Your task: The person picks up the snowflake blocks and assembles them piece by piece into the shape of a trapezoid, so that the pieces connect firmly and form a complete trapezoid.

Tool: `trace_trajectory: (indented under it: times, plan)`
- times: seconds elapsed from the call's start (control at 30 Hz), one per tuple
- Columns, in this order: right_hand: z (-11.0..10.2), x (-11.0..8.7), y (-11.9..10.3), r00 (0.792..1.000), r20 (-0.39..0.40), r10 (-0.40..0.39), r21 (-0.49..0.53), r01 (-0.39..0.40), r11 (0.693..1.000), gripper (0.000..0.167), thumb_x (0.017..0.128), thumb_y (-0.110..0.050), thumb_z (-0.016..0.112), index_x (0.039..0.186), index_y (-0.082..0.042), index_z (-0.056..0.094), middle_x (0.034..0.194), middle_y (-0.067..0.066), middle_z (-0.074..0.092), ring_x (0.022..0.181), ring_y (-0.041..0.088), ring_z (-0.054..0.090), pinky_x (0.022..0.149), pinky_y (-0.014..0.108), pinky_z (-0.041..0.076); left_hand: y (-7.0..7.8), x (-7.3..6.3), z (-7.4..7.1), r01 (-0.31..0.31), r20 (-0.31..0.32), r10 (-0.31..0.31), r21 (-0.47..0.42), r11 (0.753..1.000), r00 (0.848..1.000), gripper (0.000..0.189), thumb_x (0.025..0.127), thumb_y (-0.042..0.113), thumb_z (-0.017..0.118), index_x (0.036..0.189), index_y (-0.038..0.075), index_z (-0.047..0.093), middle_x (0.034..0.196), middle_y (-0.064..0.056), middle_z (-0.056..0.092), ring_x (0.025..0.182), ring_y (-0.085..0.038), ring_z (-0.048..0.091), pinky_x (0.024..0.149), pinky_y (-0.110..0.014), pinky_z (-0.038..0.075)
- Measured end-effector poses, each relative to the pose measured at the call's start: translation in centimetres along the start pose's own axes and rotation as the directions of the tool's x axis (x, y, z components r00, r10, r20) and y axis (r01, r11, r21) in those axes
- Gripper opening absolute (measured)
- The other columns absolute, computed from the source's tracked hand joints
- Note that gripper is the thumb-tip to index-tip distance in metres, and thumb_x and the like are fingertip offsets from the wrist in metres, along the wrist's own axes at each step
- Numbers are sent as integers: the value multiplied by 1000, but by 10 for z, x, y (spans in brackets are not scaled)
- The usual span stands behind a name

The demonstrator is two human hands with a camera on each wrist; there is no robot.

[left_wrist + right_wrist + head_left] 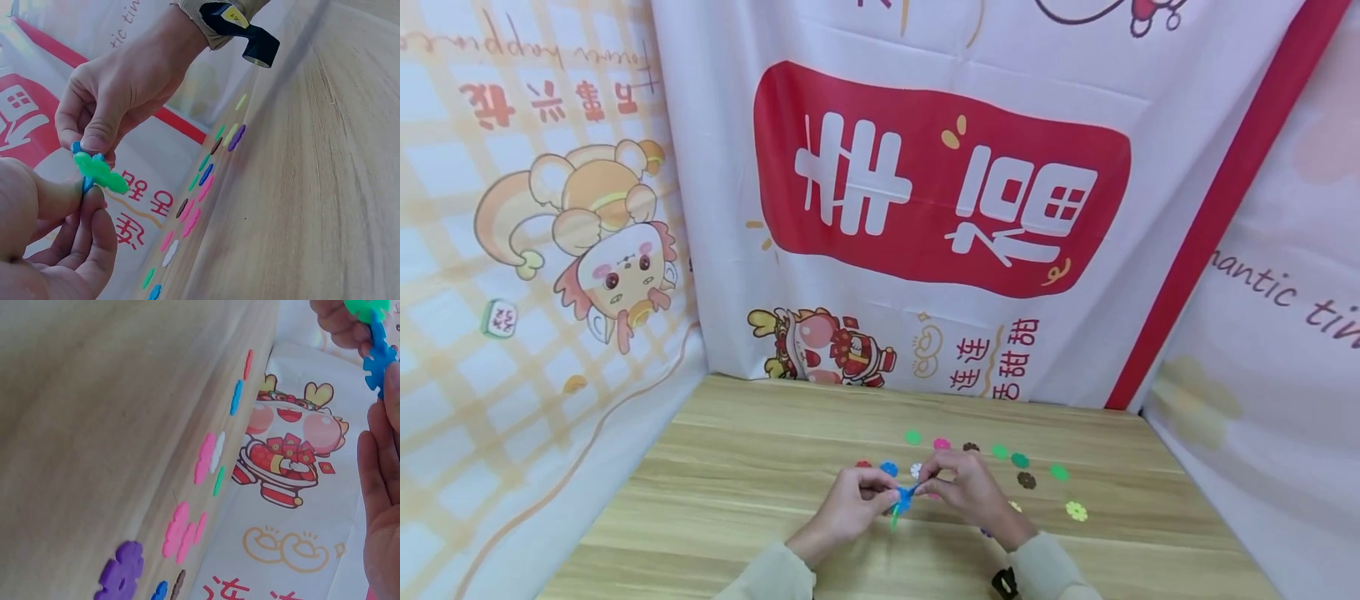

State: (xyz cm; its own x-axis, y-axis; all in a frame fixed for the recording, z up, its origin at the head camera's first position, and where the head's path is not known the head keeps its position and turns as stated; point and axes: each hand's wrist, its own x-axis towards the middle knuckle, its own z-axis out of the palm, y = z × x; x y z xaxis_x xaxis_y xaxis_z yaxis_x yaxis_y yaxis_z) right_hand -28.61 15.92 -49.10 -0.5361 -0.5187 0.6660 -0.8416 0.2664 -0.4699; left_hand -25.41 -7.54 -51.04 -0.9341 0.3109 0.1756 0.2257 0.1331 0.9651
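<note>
Head view: both hands meet just above the tabletop (715, 467). Left hand (850, 508) and right hand (966, 492) each pinch joined green piece (100, 172) and blue piece (378, 359), seemingly slotting them together. Loose pieces (1026, 480) lie just beyond.

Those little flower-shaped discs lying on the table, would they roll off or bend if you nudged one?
Probably neither. Each loose disc lies flat on the wooden table, so a nudge would likely slide it. They look like thin, stiff plastic: the green disc pinched by the right hand and the left hand keeps its shape. Small and thin, they are likely very light.
</note>
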Motion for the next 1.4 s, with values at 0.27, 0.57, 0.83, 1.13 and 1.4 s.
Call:
trace_trajectory:
  times: [0.27,0.57,0.83,1.13,1.4]
  plan:
    - [12,1,-4,997,-55,-49,-67,46,997,18,79,-5,90,84,-14,74,84,-3,77,78,10,74,74,22,62,0,-5,-1,3,-75,-4,-5,1000,997,10,98,8,75,101,-2,77,100,-15,76,80,-9,68,68,-18,56]
    - [-4,12,1,992,120,-36,-20,38,999,22,80,2,87,90,-12,74,90,1,78,84,8,75,76,20,63,3,1,-9,79,30,-78,-24,997,996,13,101,16,73,107,4,75,100,-7,74,86,-12,69,76,-21,60]
    - [-18,20,-6,944,326,-47,-47,65,997,17,88,3,80,99,-9,77,99,4,81,94,9,76,83,21,63,2,3,-16,121,148,-119,1,993,982,29,101,27,73,118,3,74,108,-4,73,96,-16,69,82,-23,60]
    - [-11,22,-15,920,364,-146,-95,193,977,13,88,-1,82,95,-12,79,95,-1,81,91,8,76,85,13,59,2,3,-12,83,271,-80,1,997,959,31,99,21,77,129,13,73,119,-6,76,106,-14,70,91,-17,57]
    - [-7,32,-15,909,417,-3,-142,68,988,15,88,-9,84,102,-10,78,101,1,80,95,9,75,87,18,60,-2,4,-21,81,226,-85,25,996,970,28,96,25,80,120,11,75,114,-4,74,102,-16,69,87,-20,58]
